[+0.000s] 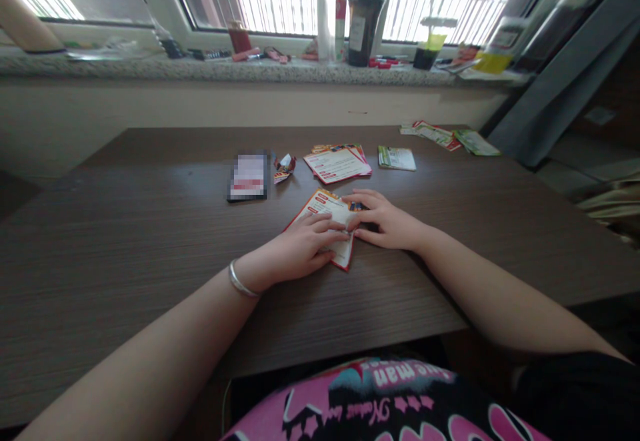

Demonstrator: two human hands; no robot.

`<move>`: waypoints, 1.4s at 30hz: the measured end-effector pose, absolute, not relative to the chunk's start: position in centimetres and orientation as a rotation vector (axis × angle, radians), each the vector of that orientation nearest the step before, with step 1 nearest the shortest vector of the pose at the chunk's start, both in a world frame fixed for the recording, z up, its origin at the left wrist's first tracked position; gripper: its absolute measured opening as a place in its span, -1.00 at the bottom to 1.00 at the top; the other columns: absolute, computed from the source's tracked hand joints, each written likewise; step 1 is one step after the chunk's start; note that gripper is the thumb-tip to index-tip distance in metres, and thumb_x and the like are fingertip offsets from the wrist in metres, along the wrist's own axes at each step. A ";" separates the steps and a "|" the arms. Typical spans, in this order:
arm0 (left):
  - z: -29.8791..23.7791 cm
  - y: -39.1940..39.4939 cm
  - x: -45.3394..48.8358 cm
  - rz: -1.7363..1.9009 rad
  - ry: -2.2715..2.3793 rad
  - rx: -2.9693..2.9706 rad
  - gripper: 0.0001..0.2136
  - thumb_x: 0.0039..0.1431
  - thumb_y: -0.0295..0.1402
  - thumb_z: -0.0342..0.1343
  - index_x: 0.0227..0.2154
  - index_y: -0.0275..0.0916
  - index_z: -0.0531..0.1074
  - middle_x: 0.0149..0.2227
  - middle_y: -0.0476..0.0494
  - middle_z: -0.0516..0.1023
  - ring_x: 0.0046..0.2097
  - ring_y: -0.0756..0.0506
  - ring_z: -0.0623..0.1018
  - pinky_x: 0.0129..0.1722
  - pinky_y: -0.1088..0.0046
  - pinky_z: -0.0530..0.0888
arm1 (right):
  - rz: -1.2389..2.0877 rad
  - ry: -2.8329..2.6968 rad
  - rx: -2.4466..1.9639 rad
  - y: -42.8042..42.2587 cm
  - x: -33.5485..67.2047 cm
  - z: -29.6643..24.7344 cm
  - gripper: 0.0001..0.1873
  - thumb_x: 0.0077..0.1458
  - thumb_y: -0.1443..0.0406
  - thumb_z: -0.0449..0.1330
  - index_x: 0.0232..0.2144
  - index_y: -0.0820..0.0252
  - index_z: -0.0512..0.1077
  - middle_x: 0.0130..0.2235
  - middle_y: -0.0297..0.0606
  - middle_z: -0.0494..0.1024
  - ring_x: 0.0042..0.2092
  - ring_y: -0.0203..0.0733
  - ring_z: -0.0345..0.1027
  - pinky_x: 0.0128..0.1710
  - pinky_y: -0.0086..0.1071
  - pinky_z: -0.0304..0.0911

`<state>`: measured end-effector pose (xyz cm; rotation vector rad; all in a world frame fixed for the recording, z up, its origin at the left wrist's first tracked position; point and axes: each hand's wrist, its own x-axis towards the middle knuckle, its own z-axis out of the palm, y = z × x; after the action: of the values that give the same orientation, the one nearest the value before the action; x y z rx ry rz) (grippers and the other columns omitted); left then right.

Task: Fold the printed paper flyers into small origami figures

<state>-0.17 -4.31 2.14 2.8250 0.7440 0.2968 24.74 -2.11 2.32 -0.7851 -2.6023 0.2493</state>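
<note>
A printed paper sheet [323, 203] with a red and orange border lies on the table in front of me, turned at an angle and seemingly folded. My left hand [305, 244], with a silver bangle at the wrist, rests flat across its middle, fingers stretched toward the right. At the sheet's right edge my right hand [383, 219] touches it with fingers apart, and the fingertips of both hands nearly meet. Parts of the sheet are hidden under the fingers. Just beyond lies a folded, crumpled paper piece [285, 168].
Behind the sheet are a stack of similar printed papers [337, 163], a smaller pile [397, 158] and a phone-like device [248, 175] with a blurred screen. Green and red papers [440, 135] lie at the far right of the brown table [150, 227]. Bottles and cups line the windowsill [280, 71].
</note>
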 end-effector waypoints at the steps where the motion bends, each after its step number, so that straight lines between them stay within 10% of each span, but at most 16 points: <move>1: 2.2 -4.4 -0.1 0.313 0.751 2.814 -0.61 0.23 -0.38 0.05 0.13 -0.13 0.32 0.19 -0.15 0.36 0.25 -0.25 0.26 0.23 0.06 0.22 | 0.241 -2.595 -0.786 -2.1 24.7 2.3 -0.83 0.16 0.24 0.16 -0.23 0.07 0.53 0.21 -0.20 0.30 0.26 -0.05 0.07 0.26 0.01 -0.03; 42: 1.8 -4.9 0.2 0.324 0.795 2.887 -0.61 0.27 -0.29 0.01 0.14 -0.11 0.31 0.19 -0.15 0.35 0.23 -0.25 0.28 0.22 0.08 0.25 | 0.279 -2.188 -1.249 -1.5 24.2 1.6 -0.90 0.06 0.24 0.26 -0.35 0.14 0.49 -0.23 -0.23 0.47 -0.15 -0.15 0.37 -0.08 -0.21 0.31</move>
<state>0.20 -4.90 1.77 2.8865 0.7947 0.3244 24.22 -1.51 1.60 -1.2489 -2.1877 0.2790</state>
